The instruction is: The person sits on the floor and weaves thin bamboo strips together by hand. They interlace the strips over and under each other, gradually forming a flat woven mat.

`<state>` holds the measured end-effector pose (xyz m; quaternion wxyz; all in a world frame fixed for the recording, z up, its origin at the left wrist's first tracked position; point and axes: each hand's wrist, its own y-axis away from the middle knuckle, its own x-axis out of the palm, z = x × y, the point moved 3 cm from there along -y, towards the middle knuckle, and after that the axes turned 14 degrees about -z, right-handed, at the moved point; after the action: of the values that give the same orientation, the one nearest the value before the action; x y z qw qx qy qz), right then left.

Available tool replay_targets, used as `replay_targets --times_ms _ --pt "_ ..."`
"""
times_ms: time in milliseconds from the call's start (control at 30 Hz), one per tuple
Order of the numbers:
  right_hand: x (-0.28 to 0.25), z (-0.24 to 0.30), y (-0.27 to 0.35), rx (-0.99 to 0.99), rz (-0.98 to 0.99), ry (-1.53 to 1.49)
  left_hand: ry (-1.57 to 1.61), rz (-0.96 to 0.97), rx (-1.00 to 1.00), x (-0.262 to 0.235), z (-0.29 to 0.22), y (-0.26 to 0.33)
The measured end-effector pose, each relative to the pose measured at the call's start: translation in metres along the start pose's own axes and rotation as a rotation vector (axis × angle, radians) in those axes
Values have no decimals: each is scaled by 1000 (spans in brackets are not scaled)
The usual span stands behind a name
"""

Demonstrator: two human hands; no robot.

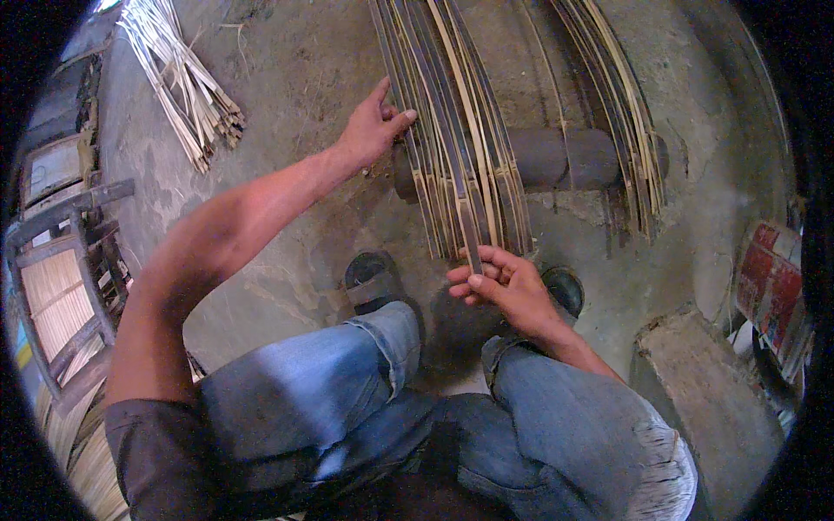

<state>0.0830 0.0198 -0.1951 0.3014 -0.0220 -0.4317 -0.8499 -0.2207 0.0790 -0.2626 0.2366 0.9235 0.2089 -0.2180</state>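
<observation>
Long, thin bamboo strips [439, 113], some dark and some pale, lie side by side in front of me, with their near ends toward my feet. My right hand [508, 288] pinches the near end of one dark bamboo strip [472, 234] between thumb and fingers, and that end sticks out past the others. At the left edge of the strips is my left hand [380, 123]. Its index finger is stretched out and its thumb is apart, touching or nearly touching the outermost strip. The remaining left fingers are partly hidden.
A dark round log [556, 158] lies crosswise under the strips. More strips [638, 148] rest over its right end. A pale strip bundle [187, 95] lies far left. Wooden frame [74, 304] at left, stone block [708, 382] and red container [769, 278] at right.
</observation>
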Motion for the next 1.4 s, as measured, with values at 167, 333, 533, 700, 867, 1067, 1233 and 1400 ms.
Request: replay_targets --times_ms 167,333,533,700,867,1067,1233,1400 --pt "6 -16 -3 30 115 142 129 -52 -7 -1 -4 4" --pt "16 -66 -22 233 44 -69 260 -140 -143 -3 -5 9" --pt "22 -61 -41 202 -168 -105 273 -105 -126 -9 -6 9" --pt "24 -59 -41 194 -180 -174 121 -79 -98 -11 -3 6" --pt "27 -52 -37 167 -234 -222 121 -74 -120 -10 -6 8" --pt "25 -51 -34 218 -124 -311 69 -49 -163 -12 -11 9" --pt "12 -52 -15 303 -184 -367 178 -22 -87 -1 -21 14" --pt "12 -50 -18 297 -238 -400 219 35 -11 6 -18 10"
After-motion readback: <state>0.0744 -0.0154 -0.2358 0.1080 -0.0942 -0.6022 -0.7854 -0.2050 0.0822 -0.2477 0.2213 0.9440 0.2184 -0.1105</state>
